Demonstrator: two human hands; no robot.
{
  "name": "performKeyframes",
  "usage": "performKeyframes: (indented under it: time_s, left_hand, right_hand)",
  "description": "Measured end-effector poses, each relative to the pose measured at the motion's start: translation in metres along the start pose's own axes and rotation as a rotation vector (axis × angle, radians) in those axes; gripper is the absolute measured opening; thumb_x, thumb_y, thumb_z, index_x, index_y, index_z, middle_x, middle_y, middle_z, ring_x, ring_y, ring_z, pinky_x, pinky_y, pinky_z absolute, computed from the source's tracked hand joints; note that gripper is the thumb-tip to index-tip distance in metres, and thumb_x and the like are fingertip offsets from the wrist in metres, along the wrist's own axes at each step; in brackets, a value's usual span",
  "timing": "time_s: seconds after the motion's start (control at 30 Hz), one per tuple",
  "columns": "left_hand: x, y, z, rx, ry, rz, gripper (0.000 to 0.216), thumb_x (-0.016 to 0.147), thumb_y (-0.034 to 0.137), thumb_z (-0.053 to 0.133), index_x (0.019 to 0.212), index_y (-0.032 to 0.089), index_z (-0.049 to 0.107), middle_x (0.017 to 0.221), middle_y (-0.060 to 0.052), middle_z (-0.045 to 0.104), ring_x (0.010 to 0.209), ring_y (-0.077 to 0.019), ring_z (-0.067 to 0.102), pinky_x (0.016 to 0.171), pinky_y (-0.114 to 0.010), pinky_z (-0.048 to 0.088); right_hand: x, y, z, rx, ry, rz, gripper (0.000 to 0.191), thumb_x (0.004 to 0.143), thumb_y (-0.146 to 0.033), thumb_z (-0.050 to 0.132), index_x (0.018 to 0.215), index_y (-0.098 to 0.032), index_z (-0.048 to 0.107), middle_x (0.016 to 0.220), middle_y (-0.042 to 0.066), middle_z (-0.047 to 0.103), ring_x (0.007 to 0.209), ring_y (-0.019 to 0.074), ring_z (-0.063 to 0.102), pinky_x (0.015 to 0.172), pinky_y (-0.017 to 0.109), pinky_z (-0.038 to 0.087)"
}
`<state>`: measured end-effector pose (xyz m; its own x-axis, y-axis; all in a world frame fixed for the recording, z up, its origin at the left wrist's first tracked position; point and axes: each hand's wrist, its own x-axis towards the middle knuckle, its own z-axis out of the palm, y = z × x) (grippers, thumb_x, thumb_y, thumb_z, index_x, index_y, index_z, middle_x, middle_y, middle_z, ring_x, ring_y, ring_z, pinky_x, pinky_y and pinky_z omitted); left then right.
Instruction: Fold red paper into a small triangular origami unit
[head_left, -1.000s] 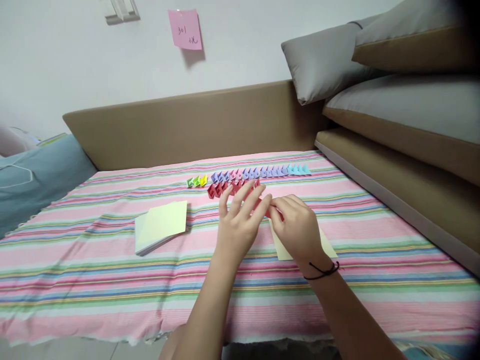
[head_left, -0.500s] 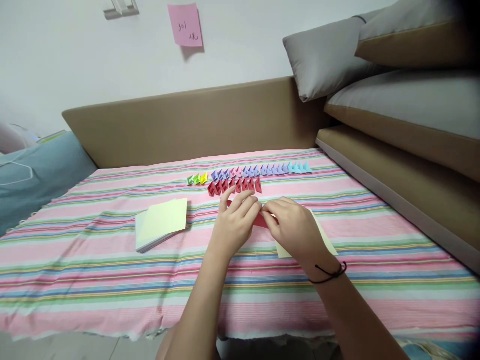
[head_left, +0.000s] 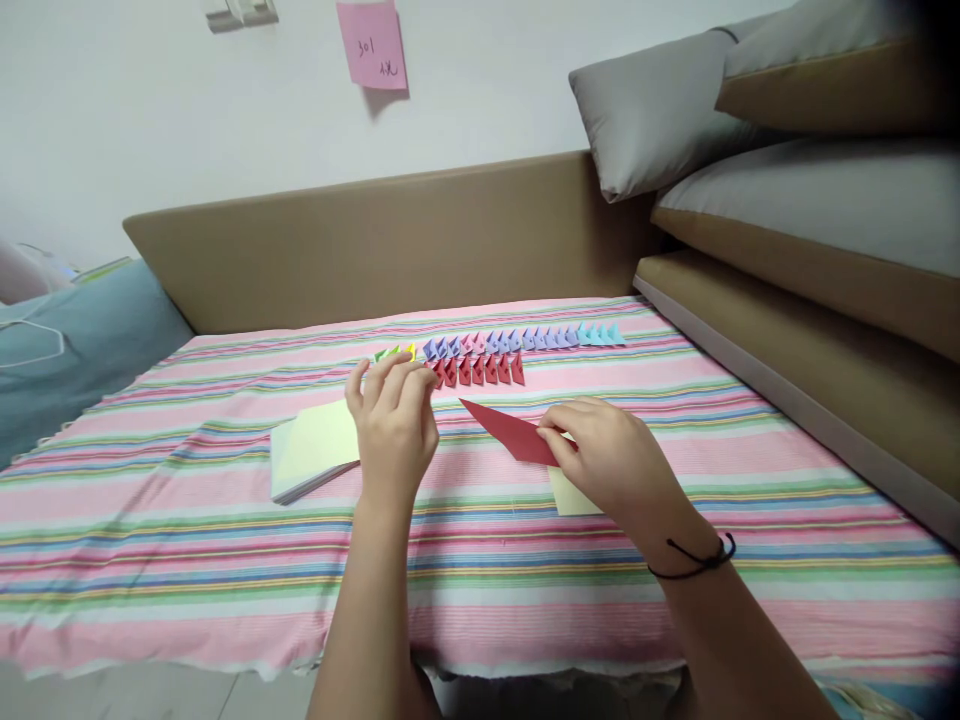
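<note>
My right hand (head_left: 609,458) pinches the right end of a red folded paper strip (head_left: 508,432), which points left above the striped cloth. Under that hand lies a pale yellow sheet (head_left: 571,494). My left hand (head_left: 393,424) hovers apart from the strip, fingers curled together near the left end of the red folded pieces (head_left: 480,370); I cannot make out anything in it. Behind them runs a longer row of small folded pieces (head_left: 517,341) in green, yellow, purple, pink and blue. A stack of pale yellow paper (head_left: 311,455) sits just left of my left hand.
The pink striped cloth (head_left: 187,540) covers a low brown-framed surface with a brown backboard (head_left: 375,240). Grey and brown cushions (head_left: 787,170) pile up at the right. A blue-grey fabric (head_left: 67,350) lies at the left. A pink note (head_left: 373,45) hangs on the wall.
My left hand let go of the red strip and moved left, toward the paper stack. The right hand kept the strip, which now shows as a long pointed shape.
</note>
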<state>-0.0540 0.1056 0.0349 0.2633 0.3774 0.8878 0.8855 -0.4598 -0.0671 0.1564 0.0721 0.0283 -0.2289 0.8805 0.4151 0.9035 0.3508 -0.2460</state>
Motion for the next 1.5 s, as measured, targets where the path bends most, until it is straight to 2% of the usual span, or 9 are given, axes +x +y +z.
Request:
performKeyframes:
  time_s: [0.17, 0.27, 0.67, 1.07, 1.2, 1.27, 1.33, 1.4, 1.5]
  left_hand:
    - [0.007, 0.036, 0.001, -0.196, -0.376, 0.263, 0.015, 0.087, 0.016, 0.049, 0.090, 0.023, 0.061, 0.099, -0.003, 0.068, 0.112, -0.0211, 0.053, 0.108, -0.046, 0.025]
    - [0.006, 0.050, 0.009, -0.187, -0.445, 0.260, 0.022, 0.088, 0.011, 0.045, 0.080, 0.020, 0.063, 0.077, -0.001, 0.067, 0.093, -0.0182, 0.059, 0.107, -0.046, 0.026]
    - [0.008, 0.032, 0.003, -0.294, -0.458, 0.054, 0.013, 0.083, 0.017, 0.057, 0.075, 0.021, 0.067, 0.070, 0.002, 0.069, 0.080, -0.0165, 0.060, 0.097, -0.042, 0.031]
    - [0.011, -0.001, -0.021, -0.190, -0.464, -0.084, 0.015, 0.082, 0.017, 0.055, 0.077, 0.022, 0.068, 0.079, 0.000, 0.071, 0.081, -0.0170, 0.062, 0.095, -0.041, 0.034]
    - [0.012, 0.013, -0.017, -0.230, -0.550, -0.038, 0.021, 0.080, 0.010, 0.051, 0.076, 0.021, 0.068, 0.078, -0.002, 0.070, 0.081, -0.0182, 0.061, 0.090, -0.041, 0.038]
    - [0.013, 0.028, -0.011, -0.272, -0.573, 0.033, 0.021, 0.080, 0.008, 0.050, 0.077, 0.020, 0.067, 0.078, -0.001, 0.070, 0.082, -0.0175, 0.060, 0.091, -0.040, 0.038]
    - [0.014, 0.039, -0.008, -0.298, -0.580, 0.099, 0.020, 0.082, 0.009, 0.050, 0.076, 0.020, 0.066, 0.076, -0.001, 0.069, 0.082, -0.0170, 0.059, 0.093, -0.040, 0.038]
    - [0.017, 0.042, -0.014, -0.286, -0.551, 0.108, 0.020, 0.084, 0.011, 0.049, 0.077, 0.020, 0.066, 0.077, -0.001, 0.069, 0.082, -0.0171, 0.060, 0.096, -0.042, 0.037]
    - [0.023, 0.032, -0.041, -0.236, -0.303, -0.018, 0.021, 0.087, 0.013, 0.047, 0.093, 0.021, 0.066, 0.094, -0.004, 0.069, 0.092, -0.0191, 0.060, 0.096, -0.043, 0.040]
  right_hand:
    - [0.000, -0.001, 0.005, -0.007, 0.028, -0.060, 0.021, 0.087, -0.016, 0.049, 0.070, -0.019, 0.060, 0.073, 0.002, 0.065, 0.076, 0.0187, 0.057, 0.064, 0.029, 0.035]
    - [0.000, -0.001, 0.007, -0.003, 0.039, -0.077, 0.021, 0.087, -0.015, 0.049, 0.069, -0.019, 0.059, 0.071, 0.002, 0.064, 0.074, 0.0188, 0.057, 0.064, 0.029, 0.036]
    - [0.001, 0.005, 0.008, 0.208, 0.158, -0.084, 0.014, 0.084, -0.013, 0.052, 0.078, -0.017, 0.063, 0.079, 0.004, 0.066, 0.078, 0.0192, 0.059, 0.072, 0.030, 0.043]
    - [-0.005, 0.049, -0.016, 0.135, 0.293, 0.013, 0.013, 0.083, -0.017, 0.051, 0.078, -0.019, 0.062, 0.080, 0.004, 0.068, 0.078, 0.0216, 0.062, 0.071, 0.033, 0.045]
    - [-0.004, 0.038, -0.016, 0.196, 0.307, -0.038, 0.014, 0.086, -0.024, 0.052, 0.091, -0.020, 0.064, 0.094, 0.006, 0.069, 0.091, 0.0234, 0.063, 0.081, 0.036, 0.046]
    - [-0.003, 0.024, -0.011, 0.230, 0.215, -0.132, 0.022, 0.085, -0.027, 0.056, 0.104, -0.019, 0.063, 0.105, 0.008, 0.068, 0.100, 0.0250, 0.060, 0.088, 0.038, 0.044]
    - [-0.002, 0.011, -0.006, 0.204, 0.109, -0.157, 0.015, 0.086, -0.024, 0.056, 0.096, -0.020, 0.065, 0.096, 0.006, 0.070, 0.091, 0.0242, 0.062, 0.083, 0.037, 0.044]
    - [-0.002, 0.006, -0.004, 0.174, 0.039, -0.135, 0.015, 0.087, -0.020, 0.053, 0.082, -0.020, 0.067, 0.083, 0.003, 0.071, 0.080, 0.0220, 0.063, 0.077, 0.035, 0.043]
    - [-0.003, 0.012, -0.006, 0.153, 0.071, -0.058, 0.018, 0.086, -0.018, 0.053, 0.076, -0.021, 0.066, 0.078, 0.001, 0.071, 0.074, 0.0206, 0.063, 0.072, 0.033, 0.041]
